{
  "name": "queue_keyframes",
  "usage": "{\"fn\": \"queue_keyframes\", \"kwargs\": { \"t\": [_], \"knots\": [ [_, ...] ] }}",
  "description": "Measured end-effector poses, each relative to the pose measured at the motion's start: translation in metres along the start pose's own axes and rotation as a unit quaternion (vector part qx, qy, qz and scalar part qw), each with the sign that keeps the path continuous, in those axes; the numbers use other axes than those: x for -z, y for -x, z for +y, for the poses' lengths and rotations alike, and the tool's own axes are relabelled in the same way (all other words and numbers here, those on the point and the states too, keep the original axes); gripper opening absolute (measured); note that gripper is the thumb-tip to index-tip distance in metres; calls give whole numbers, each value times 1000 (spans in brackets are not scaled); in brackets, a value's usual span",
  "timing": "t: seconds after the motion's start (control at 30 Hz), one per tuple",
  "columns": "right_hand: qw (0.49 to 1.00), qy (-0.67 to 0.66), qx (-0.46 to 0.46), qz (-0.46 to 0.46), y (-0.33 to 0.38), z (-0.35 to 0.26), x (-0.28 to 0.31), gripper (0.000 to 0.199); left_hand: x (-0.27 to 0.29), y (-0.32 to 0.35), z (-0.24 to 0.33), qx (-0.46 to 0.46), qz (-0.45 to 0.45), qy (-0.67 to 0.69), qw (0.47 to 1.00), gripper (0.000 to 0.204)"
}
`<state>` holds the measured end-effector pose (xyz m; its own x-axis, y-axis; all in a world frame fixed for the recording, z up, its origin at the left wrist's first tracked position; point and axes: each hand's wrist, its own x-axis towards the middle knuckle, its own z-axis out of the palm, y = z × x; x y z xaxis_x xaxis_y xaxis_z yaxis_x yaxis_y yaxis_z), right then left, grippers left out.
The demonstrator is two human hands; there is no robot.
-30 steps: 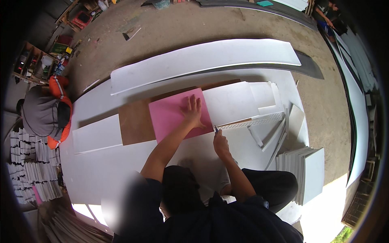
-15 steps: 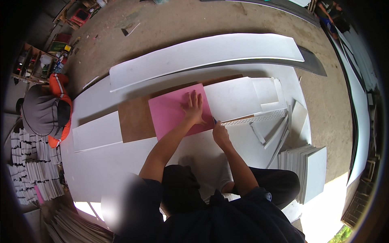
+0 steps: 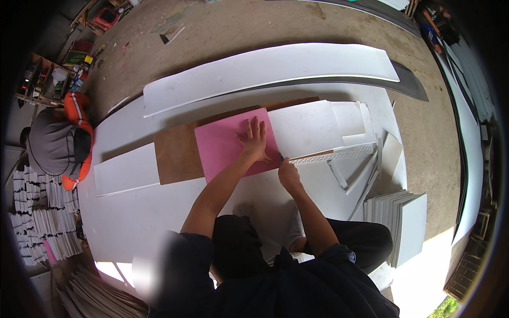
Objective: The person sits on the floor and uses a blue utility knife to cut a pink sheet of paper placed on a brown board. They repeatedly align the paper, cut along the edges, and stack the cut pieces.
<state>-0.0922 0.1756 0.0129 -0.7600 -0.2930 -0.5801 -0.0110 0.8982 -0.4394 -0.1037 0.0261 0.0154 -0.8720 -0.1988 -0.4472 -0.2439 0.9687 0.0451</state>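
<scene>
My left hand [image 3: 255, 142] lies flat with spread fingers on a pink rectangular sheet [image 3: 220, 140], near its right edge. My right hand [image 3: 289, 175] is closed around a cutter knife [image 3: 281, 157], most of which the fist hides. Its small dark-blue end shows at the pink sheet's lower right edge. Under the pink sheet is a brown board [image 3: 177, 159], showing on the left and along the back. A white sheet [image 3: 305, 129] adjoins the pink one on the right, and another white sheet [image 3: 127, 170] lies at the left end.
A long white panel [image 3: 270, 69] lies across the far side of the big white work surface [image 3: 127, 222]. Narrow offcut strips [image 3: 363, 177] and a stack of white sheets [image 3: 411, 228] are on the right. A person in grey and orange [image 3: 53, 143] is at the left.
Both hands keep almost the same places on and beside the pink sheet. Only a very slight shift of the whole view shows.
</scene>
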Motion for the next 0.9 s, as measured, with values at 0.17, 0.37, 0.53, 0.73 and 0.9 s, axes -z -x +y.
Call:
{"fn": "queue_keyframes", "kwargs": {
  "t": [0.17,0.37,0.53,0.73,0.9],
  "knots": [
    [1000,-20,-4,1,-3,1,-4,29,-2,-1,0,1,8,3,1000,137],
    [998,-3,-3,-67,-23,4,-1,30,-8,0,-1,-7,50,7,999,136],
    [998,14,-9,-61,-13,25,-10,31,3,0,3,2,13,-1,1000,133],
    [999,6,33,-2,2,35,-23,26,3,3,0,4,10,4,1000,135],
    [998,-3,36,52,5,46,-43,24,6,6,2,-13,20,13,1000,134]
  ]
}}
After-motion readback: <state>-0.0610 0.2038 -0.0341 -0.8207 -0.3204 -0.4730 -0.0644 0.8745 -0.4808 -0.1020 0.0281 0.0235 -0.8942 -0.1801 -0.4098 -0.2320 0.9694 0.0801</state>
